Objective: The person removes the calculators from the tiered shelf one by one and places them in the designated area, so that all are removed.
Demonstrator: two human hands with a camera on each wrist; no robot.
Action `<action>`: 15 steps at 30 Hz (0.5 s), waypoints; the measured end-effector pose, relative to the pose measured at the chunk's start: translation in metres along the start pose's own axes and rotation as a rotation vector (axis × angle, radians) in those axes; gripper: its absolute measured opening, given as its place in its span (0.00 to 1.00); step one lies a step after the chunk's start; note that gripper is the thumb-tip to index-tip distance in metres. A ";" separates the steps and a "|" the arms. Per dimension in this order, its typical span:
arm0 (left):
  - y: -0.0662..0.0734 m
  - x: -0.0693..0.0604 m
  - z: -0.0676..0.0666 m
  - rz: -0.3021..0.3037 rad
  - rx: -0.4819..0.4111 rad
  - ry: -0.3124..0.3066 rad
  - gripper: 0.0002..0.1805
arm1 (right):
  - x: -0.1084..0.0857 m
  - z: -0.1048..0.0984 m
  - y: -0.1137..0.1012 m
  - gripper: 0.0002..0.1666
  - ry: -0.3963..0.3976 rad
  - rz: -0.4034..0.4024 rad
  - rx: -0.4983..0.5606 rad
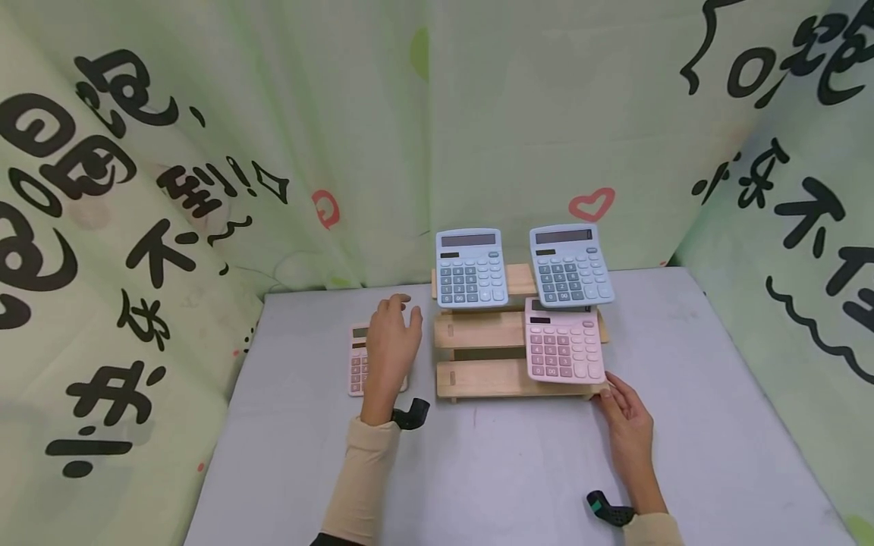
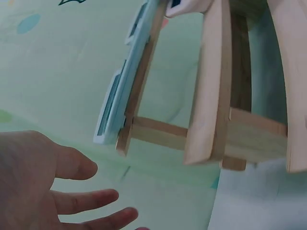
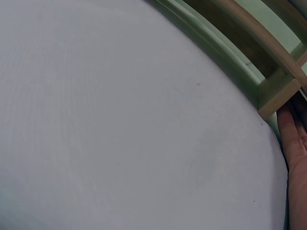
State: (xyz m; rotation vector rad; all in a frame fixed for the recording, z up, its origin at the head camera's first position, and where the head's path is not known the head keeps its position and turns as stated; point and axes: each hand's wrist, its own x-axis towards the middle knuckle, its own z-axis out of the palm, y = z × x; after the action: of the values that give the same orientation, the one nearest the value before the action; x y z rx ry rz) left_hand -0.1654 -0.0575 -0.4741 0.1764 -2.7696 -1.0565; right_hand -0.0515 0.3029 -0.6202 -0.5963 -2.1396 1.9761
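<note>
A pale lilac-grey desk (image 1: 505, 470) carries a stepped wooden rack (image 1: 478, 378) standing toward its far side. Two light-blue calculators (image 1: 471, 269) lean side by side at the rack's rear slat; a pink calculator (image 1: 564, 345) slants over its lower slats, right. Another pink calculator (image 1: 357, 371), partly hidden, lies directly on the desk, left of the rack.

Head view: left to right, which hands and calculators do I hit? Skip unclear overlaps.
Left hand → left blue calculator → right blue calculator → right hand. Skipped for overlap: left pink calculator, right pink calculator.
</note>
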 end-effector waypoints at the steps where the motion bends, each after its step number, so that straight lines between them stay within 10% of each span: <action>1: 0.001 0.001 0.001 -0.006 -0.026 -0.013 0.21 | 0.000 0.000 0.000 0.33 0.002 -0.003 0.000; 15: 0.005 0.005 0.017 -0.090 -0.352 -0.120 0.19 | 0.002 0.000 0.002 0.33 0.011 0.020 0.020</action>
State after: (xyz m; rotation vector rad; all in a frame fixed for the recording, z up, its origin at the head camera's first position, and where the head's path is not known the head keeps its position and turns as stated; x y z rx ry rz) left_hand -0.1742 -0.0438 -0.4824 0.1958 -2.6403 -1.6028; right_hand -0.0528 0.3032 -0.6221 -0.6258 -2.1135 1.9968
